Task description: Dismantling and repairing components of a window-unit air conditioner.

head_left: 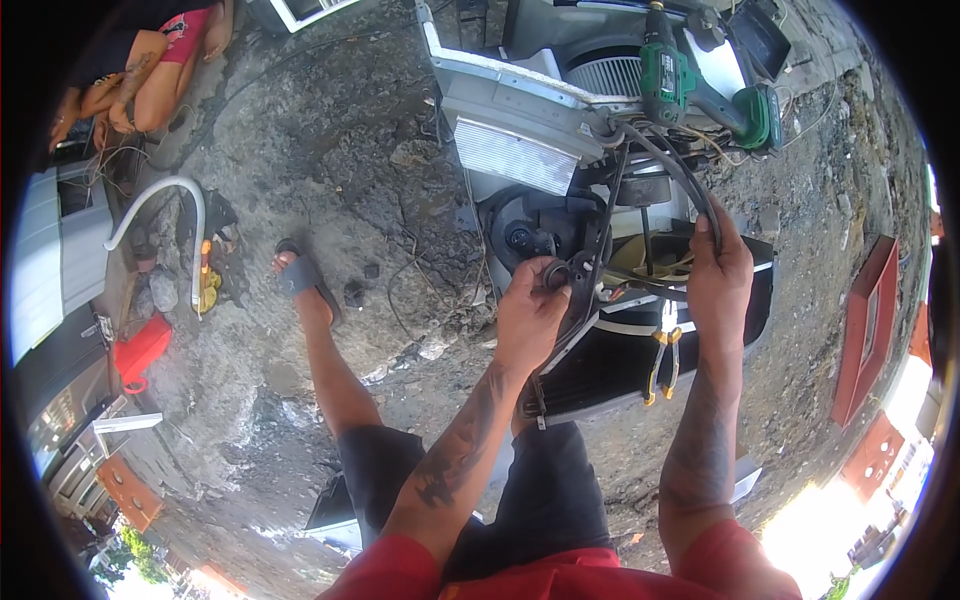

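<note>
Dark grey hose (690,178) is gripped in the right hand (722,272), thumb and fingers closed on it; from the fingertips it arcs forward and leftward to the opened appliance, while its course beneath the hand is partly hidden. The left hand (532,318) has thumb and index finger clamped on a round dark part (555,274); the remaining fingers are curled and largely concealed, so their exact hold cannot be told. Just beyond the left fingertips sits a black moulded housing (520,238) with a circular opening. Between the two sets of fingers lies exposed wiring (655,262), with a metal cylinder (645,190) set forward of it, to the left of the right fingers. A silver finned coil (513,155) stands ahead of the left fingers, and a slotted blower wheel (606,76) well ahead of both hands. A green cordless drill (662,78) rests atop the appliance, forward of the right fingertips. Pliers with yellow-and-grey handles (659,350) are located nearer than the right fingers, just left of that wrist, over a black casing (600,372). Another person (150,75) is seated well apart, far forward and left of the left fingers.
</note>
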Demonstrator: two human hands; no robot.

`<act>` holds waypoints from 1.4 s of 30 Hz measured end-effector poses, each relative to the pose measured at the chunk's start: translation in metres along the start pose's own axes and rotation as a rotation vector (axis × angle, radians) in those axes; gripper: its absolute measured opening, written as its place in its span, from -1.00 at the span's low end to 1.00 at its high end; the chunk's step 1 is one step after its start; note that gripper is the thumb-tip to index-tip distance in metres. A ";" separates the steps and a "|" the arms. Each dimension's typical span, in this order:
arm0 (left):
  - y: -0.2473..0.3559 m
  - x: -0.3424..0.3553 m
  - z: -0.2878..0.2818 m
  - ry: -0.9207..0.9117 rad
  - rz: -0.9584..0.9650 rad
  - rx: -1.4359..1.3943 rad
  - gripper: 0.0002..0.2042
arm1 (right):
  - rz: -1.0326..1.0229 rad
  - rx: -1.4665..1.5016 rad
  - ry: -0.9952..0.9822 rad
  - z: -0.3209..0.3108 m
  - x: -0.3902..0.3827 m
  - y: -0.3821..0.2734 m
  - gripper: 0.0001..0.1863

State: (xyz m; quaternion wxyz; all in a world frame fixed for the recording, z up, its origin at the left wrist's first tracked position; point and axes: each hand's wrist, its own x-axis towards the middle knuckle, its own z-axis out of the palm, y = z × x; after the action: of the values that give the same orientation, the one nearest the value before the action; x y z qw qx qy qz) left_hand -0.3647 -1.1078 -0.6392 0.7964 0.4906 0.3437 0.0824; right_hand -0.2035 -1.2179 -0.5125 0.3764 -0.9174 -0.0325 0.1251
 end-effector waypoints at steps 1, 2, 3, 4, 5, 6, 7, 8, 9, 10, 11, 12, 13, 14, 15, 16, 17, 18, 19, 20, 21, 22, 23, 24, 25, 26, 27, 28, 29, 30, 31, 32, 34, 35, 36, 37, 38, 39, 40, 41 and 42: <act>0.001 -0.001 0.000 0.001 0.003 0.002 -0.65 | -0.087 -0.042 0.031 -0.001 0.003 0.003 -0.65; 0.006 -0.001 0.002 0.020 0.051 0.185 -0.64 | -0.172 -0.089 0.064 -0.002 0.005 0.004 -0.66; 0.008 -0.001 0.003 0.040 0.099 0.368 -0.63 | -0.173 -0.089 0.065 -0.003 0.003 0.003 -0.66; 0.003 0.001 0.002 0.039 0.099 0.368 -0.63 | -0.139 -0.078 0.044 -0.005 0.001 0.000 -0.66; 0.002 0.003 0.000 0.047 0.180 0.406 -0.63 | -0.106 -0.062 0.019 -0.005 -0.002 -0.003 -0.67; 0.001 0.004 -0.002 0.055 0.259 0.445 -0.62 | -0.106 -0.058 0.017 -0.005 0.000 -0.003 -0.67; -0.002 0.005 -0.001 0.058 0.259 0.448 -0.62 | -0.171 -0.094 0.079 -0.005 0.004 -0.002 -0.68; 0.005 0.004 0.007 0.091 0.237 0.410 -0.62 | -0.232 -0.138 0.143 -0.006 0.008 0.001 -0.68; 0.009 0.005 0.012 0.123 0.215 0.371 -0.63 | -0.229 -0.143 0.142 -0.003 0.011 0.003 -0.68; 0.007 0.007 0.013 0.120 0.210 0.368 -0.63 | -0.296 -0.133 0.205 0.000 0.014 0.005 -0.69; 0.008 0.012 0.011 0.127 0.221 0.452 -0.63 | -0.368 -0.115 0.266 0.005 0.016 0.005 -0.69; 0.009 0.015 0.009 0.134 0.233 0.535 -0.63 | -0.280 -0.044 0.254 0.010 0.011 0.003 -0.69; 0.009 0.014 0.008 0.135 0.234 0.536 -0.63 | -0.281 -0.042 0.255 0.008 0.008 -0.001 -0.69; 0.014 0.011 0.008 0.103 0.195 0.454 -0.64 | -0.122 0.043 0.190 0.005 0.003 -0.007 -0.69; 0.016 0.009 0.008 0.072 0.156 0.372 -0.66 | 0.038 0.127 0.125 0.002 0.001 -0.009 -0.68; 0.008 0.009 0.006 0.072 0.152 0.373 -0.66 | -0.048 0.208 0.127 0.002 0.003 -0.009 -0.67; 0.001 0.011 -0.001 0.071 0.123 0.204 -0.66 | -0.052 0.218 0.123 0.002 0.000 -0.018 -0.67; -0.002 0.013 0.000 0.060 0.089 0.026 -0.67 | 0.008 0.291 0.033 -0.001 -0.003 -0.028 -0.67; -0.005 0.014 0.003 0.057 0.091 0.024 -0.67 | 0.067 0.364 -0.058 -0.002 -0.006 -0.039 -0.68; -0.005 0.014 0.008 0.055 0.074 -0.008 -0.68 | 0.062 0.373 -0.065 0.002 -0.009 -0.047 -0.68; -0.004 0.013 0.013 0.054 0.057 -0.039 -0.69 | 0.062 0.372 -0.065 -0.001 -0.009 -0.051 -0.68; -0.004 0.012 0.019 0.054 0.057 -0.040 -0.69 | 0.103 0.387 -0.098 -0.005 -0.008 -0.056 -0.67; 0.002 0.009 0.028 0.027 0.079 0.100 -0.72 | 0.145 0.399 -0.131 -0.008 -0.009 -0.058 -0.66; 0.008 0.007 0.033 0.000 0.101 0.240 -0.75 | 0.147 0.445 -0.096 -0.009 -0.007 -0.056 -0.62; 0.012 0.009 0.035 -0.001 0.098 0.237 -0.75 | 0.148 0.441 -0.096 -0.013 -0.005 -0.054 -0.62; 0.019 0.013 0.032 -0.097 0.045 0.408 -0.77 | 0.102 0.334 -0.072 -0.017 -0.003 -0.055 -0.62; 0.023 0.016 0.030 -0.193 -0.010 0.579 -0.77 | 0.056 0.228 -0.048 -0.020 -0.001 -0.059 -0.61; 0.017 0.016 0.025 -0.199 -0.026 0.487 -0.76 | 0.100 0.230 -0.057 -0.024 -0.004 -0.065 -0.62; 0.016 0.017 0.022 -0.200 -0.023 0.485 -0.76 | 0.098 0.229 -0.054 -0.030 -0.005 -0.066 -0.62; 0.017 0.017 0.016 -0.212 -0.026 0.526 -0.76 | 0.141 0.349 -0.131 -0.035 -0.005 -0.066 -0.60; 0.016 0.018 0.011 -0.222 -0.030 0.569 -0.76 | 0.184 0.471 -0.210 -0.039 -0.005 -0.066 -0.58; 0.020 0.020 0.012 -0.173 0.014 0.507 -0.74 | 0.250 0.583 -0.223 -0.040 -0.008 -0.070 -0.66; 0.029 0.017 0.009 -0.143 0.039 0.413 -0.69 | 0.352 0.848 -0.271 -0.038 -0.004 -0.071 -0.73; 0.050 0.013 0.010 -0.112 0.057 0.316 -0.63 | 0.457 1.111 -0.317 -0.036 -0.004 -0.070 -0.80; 0.070 0.010 0.009 -0.180 0.021 0.103 -0.56 | 0.503 1.290 -0.334 -0.031 -0.006 -0.069 -0.83; 0.091 0.007 0.005 -0.243 -0.013 -0.107 -0.48 | 0.507 1.434 -0.366 -0.024 -0.013 -0.072 -0.79; 0.112 -0.002 0.000 -0.328 -0.068 -0.153 -0.41 | 0.550 1.524 -0.328 -0.015 -0.022 -0.073 -0.78; 0.135 -0.014 -0.009 -0.410 -0.120 -0.195 -0.34 | 0.591 1.617 -0.295 -0.007 -0.030 -0.078 -0.76; 0.156 -0.019 -0.020 -0.412 -0.121 -0.191 -0.34 | 0.601 1.666 -0.280 -0.001 -0.037 -0.082 -0.76; 0.174 -0.024 -0.037 -0.564 0.032 0.260 -0.34 | 0.618 1.714 -0.271 0.010 -0.045 -0.084 -0.75; 0.183 -0.024 -0.043 -0.718 0.196 0.706 -0.32 | 0.631 1.664 -0.200 0.016 -0.052 -0.085 -0.73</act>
State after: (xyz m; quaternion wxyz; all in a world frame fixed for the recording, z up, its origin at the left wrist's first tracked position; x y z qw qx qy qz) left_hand -0.3721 -0.9960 -0.4867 0.6385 0.7571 0.0080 -0.1381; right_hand -0.2548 -1.1545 -0.4535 0.8634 -0.2989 0.2897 0.2852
